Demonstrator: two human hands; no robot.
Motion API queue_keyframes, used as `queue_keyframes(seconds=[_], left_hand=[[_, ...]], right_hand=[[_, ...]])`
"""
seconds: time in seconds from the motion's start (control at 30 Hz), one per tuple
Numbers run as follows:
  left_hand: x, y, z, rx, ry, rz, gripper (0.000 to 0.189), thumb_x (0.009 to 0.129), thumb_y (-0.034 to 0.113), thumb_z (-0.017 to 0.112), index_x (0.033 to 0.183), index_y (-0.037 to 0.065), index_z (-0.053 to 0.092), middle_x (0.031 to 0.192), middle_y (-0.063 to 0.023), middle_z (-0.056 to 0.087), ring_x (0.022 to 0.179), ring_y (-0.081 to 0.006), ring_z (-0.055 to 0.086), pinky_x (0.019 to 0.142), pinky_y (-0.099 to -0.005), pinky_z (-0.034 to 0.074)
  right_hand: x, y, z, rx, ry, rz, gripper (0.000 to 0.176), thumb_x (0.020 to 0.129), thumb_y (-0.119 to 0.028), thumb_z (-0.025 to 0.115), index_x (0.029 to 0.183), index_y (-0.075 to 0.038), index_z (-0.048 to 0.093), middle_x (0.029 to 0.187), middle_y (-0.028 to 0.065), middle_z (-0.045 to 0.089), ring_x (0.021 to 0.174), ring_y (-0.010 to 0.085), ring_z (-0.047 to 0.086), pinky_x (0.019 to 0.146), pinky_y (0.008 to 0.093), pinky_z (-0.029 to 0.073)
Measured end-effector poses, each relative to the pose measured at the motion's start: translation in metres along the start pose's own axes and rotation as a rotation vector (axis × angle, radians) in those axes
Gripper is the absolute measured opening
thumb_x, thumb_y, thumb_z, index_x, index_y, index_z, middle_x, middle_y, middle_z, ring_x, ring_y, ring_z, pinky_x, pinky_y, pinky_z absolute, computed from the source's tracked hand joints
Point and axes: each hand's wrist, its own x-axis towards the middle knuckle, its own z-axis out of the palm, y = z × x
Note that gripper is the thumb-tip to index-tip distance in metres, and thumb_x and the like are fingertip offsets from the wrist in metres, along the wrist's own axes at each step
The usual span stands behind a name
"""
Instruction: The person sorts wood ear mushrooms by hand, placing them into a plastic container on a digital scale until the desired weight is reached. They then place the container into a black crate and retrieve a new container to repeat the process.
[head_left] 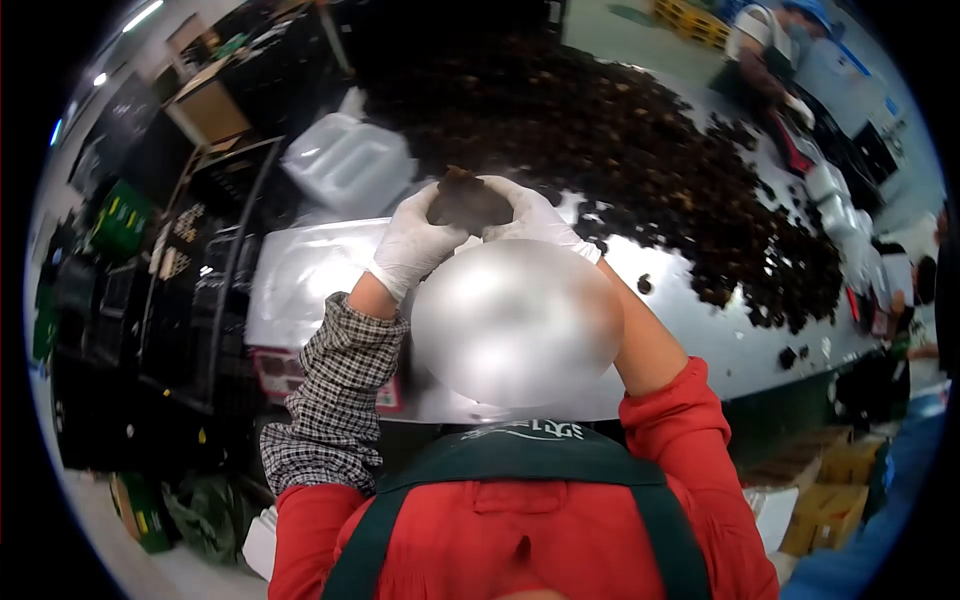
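Both my hands wear white gloves and meet over the metal table (pixel 720 350). My left hand (pixel 415 240) curls round the left side of a dark brown, mushroom-like clump (pixel 472 205). Its right side is in the fingers of my right hand (pixel 535 215). The exact kind of the clump cannot be made out. Behind it spreads a large heap of similar dark brown pieces (pixel 620 130). A blurred pale oval below my hands hides part of the table and my right wrist.
A stack of white plastic trays (pixel 350 160) stands beyond my left hand. Another white tray (pixel 310 270) lies nearer, above a pink-and-white box (pixel 275 372). Black crates (pixel 190 250) line the left side. At upper right, a person in a blue cap (pixel 765 60) works beside more white trays (pixel 835 205).
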Motion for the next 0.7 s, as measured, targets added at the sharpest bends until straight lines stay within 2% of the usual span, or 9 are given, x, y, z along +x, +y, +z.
queue_keyframes(seconds=[0.13,0.17,0.23,0.27,0.3,0.37,0.43,0.5,0.7], left_hand=[[-0.049,-0.004,-0.079,0.033,0.188,0.017,0.045,0.075,0.003,0.06,0.12,0.001,0.053,0.072,-0.0029,0.056,0.045,-0.0078,0.051,0.039,-0.0212,0.041],[-0.064,0.006,-0.092,0.095,0.236,-0.1,0.041,0.076,0.001,0.057,0.117,0.0,0.055,0.086,-0.0073,0.064,0.055,-0.0086,0.056,0.042,-0.0215,0.045],[-0.079,-0.02,-0.121,0.047,0.29,-0.061,0.04,0.076,-0.001,0.056,0.116,0.0,0.055,0.084,-0.007,0.064,0.053,-0.0092,0.056,0.041,-0.0219,0.045],[-0.082,-0.042,-0.131,0.017,0.34,0.047,0.041,0.075,-0.001,0.055,0.116,-0.003,0.055,0.083,-0.0068,0.064,0.052,-0.0089,0.056,0.041,-0.0212,0.044],[-0.09,-0.046,-0.14,-0.035,0.28,0.02,0.043,0.075,-0.002,0.056,0.118,-0.004,0.053,0.09,-0.0081,0.064,0.067,-0.0111,0.061,0.055,-0.0221,0.05],[-0.098,-0.098,-0.144,-0.095,0.414,0.169,0.046,0.076,0.0,0.059,0.12,-0.004,0.051,0.102,-0.0109,0.062,0.087,-0.0163,0.063,0.075,-0.0279,0.052],[-0.106,-0.124,-0.141,0.02,0.405,0.167,0.049,0.075,0.005,0.064,0.122,-0.004,0.049,0.11,-0.0149,0.06,0.102,-0.0235,0.06,0.088,-0.0331,0.049],[-0.117,-0.11,-0.134,0.635,0.433,0.149,0.067,0.067,0.023,0.076,0.122,-0.006,0.049,0.112,-0.0211,0.056,0.102,-0.035,0.058,0.088,-0.0381,0.048],[-0.129,-0.091,-0.14,0.851,0.352,0.14,0.088,0.065,0.03,0.079,0.133,-0.007,0.037,0.122,-0.0229,0.05,0.113,-0.0377,0.049,0.098,-0.0436,0.04]], right_hand=[[0.033,-0.03,0.081,-0.078,-0.105,-0.088,0.055,0.07,-0.001,0.063,0.124,-0.003,0.053,0.107,0.0101,0.063,0.1,0.0172,0.059,0.09,0.0273,0.047],[0.047,-0.014,0.106,0.067,-0.129,-0.173,0.055,0.07,-0.002,0.064,0.124,-0.004,0.053,0.107,0.0099,0.063,0.098,0.0158,0.06,0.088,0.026,0.048],[0.069,0.005,0.143,0.098,-0.263,-0.185,0.059,0.074,0.009,0.057,0.131,0.002,0.044,0.115,0.0117,0.059,0.094,0.0149,0.06,0.073,0.025,0.054],[0.065,-0.013,0.152,0.172,-0.326,-0.117,0.06,0.074,0.011,0.055,0.132,0.001,0.043,0.118,0.0109,0.057,0.102,0.0159,0.058,0.081,0.0262,0.053],[0.071,-0.001,0.165,0.126,-0.348,-0.134,0.061,0.074,0.007,0.056,0.133,0.001,0.042,0.121,0.0123,0.056,0.111,0.0195,0.055,0.093,0.029,0.047],[0.071,0.028,0.187,0.021,-0.33,-0.254,0.064,0.072,0.0,0.058,0.134,0.0,0.041,0.125,0.0145,0.053,0.12,0.0239,0.049,0.104,0.0326,0.038],[0.064,0.026,0.186,-0.208,-0.344,-0.313,0.073,0.066,-0.007,0.06,0.136,-0.002,0.04,0.134,0.0199,0.045,0.128,0.0309,0.04,0.11,0.036,0.031],[0.058,0.028,0.189,-0.347,-0.286,-0.399,0.075,0.067,-0.008,0.059,0.138,-0.002,0.037,0.138,0.0223,0.039,0.132,0.0338,0.036,0.11,0.0369,0.029],[0.046,0.026,0.184,-0.449,-0.23,-0.311,0.077,0.066,-0.016,0.062,0.138,-0.004,0.038,0.139,0.0272,0.036,0.13,0.0408,0.034,0.11,0.0393,0.03]])
